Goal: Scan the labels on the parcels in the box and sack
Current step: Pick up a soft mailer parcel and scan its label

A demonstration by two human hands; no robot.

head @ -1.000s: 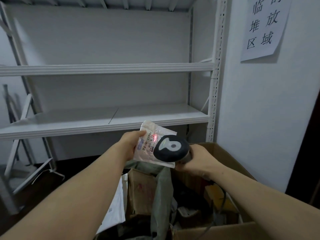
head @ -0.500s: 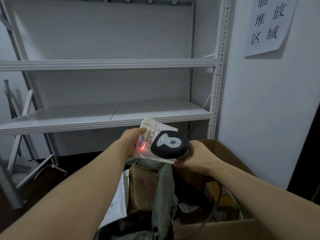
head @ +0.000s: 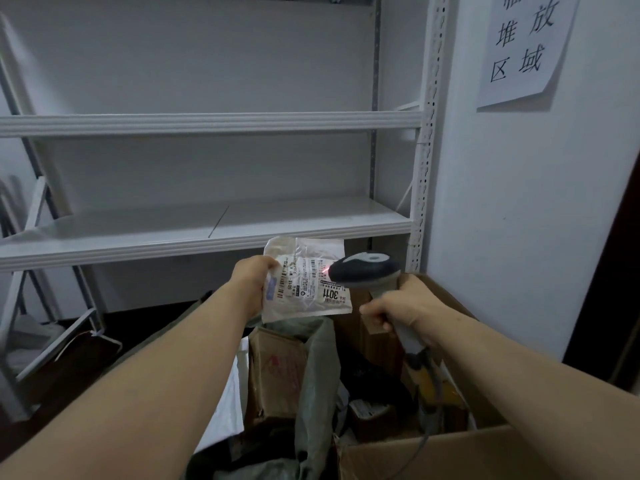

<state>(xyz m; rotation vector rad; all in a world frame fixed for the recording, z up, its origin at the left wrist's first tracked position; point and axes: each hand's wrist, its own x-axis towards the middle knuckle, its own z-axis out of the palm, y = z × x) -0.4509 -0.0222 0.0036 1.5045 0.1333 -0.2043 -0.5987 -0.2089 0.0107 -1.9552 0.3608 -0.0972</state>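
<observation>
My left hand (head: 251, 280) holds a small white plastic parcel (head: 304, 278) by its left edge, label facing me, above the sack. My right hand (head: 401, 306) grips the handle of a black and grey barcode scanner (head: 363, 270), whose head sits just right of the parcel. A red light spot shows on the label beside the scanner's head. Below, a green woven sack (head: 318, 372) holds a brown carton (head: 277, 372). A large cardboard box (head: 450, 452) at the lower right holds several parcels.
White metal shelving (head: 207, 230) stands behind the parcel, its right post (head: 424, 150) beside the white wall. A paper sign (head: 519, 46) hangs on that wall. A white bag (head: 228, 407) lies left of the sack. The scanner's cable runs down into the box.
The scanner has swung from in front of the label to its right side, uncovering the label. The parcel is turned flatter towards me. The red spot has shifted to the label's right part.
</observation>
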